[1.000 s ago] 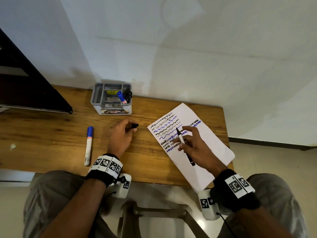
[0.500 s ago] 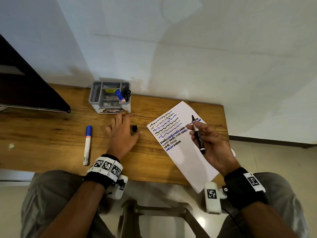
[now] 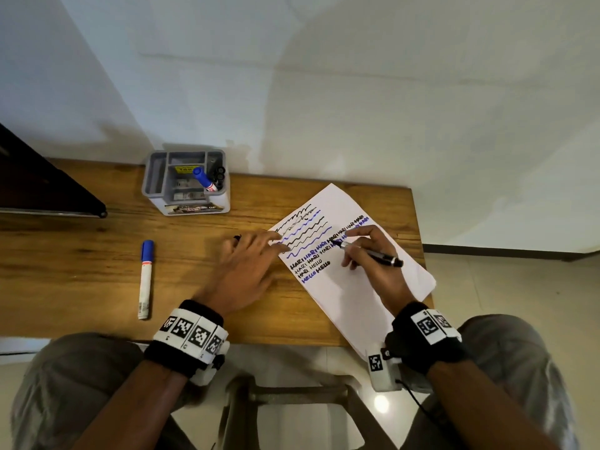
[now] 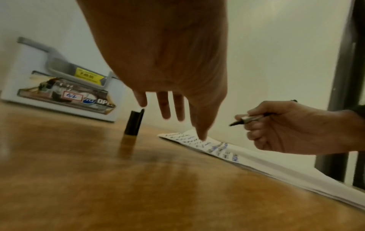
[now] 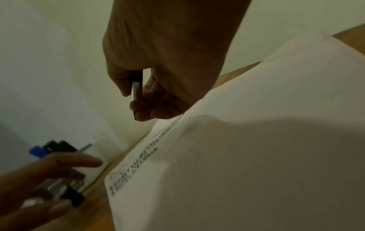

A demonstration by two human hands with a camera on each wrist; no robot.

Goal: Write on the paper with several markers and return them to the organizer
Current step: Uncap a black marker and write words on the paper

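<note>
Well to the left of the left hand [image 3: 246, 271], lying capped and untouched on the worktop [image 3: 81, 254]: a blue marker [image 3: 146, 277]. Beyond that hand, against the wall: the organizer [image 3: 186, 181], holding another blue marker and some black ones. Just left of the spread fingers, standing upright: the black cap [image 4: 134, 122], pinched in that grip a second ago. Left grip now wide and empty, fingertips reaching onto the left edge of the paper [image 3: 350, 297], apparently to steady the sheet. Further right, clasped in the narrow grip of the right hand [image 3: 373, 264]: the uncapped black marker [image 3: 373, 254], raised off the sheet half a second ago, now lowered with its tip at the rows of lettering. Likely meaning: writing in black resuming, with capping and return to the organizer not yet done.
</note>
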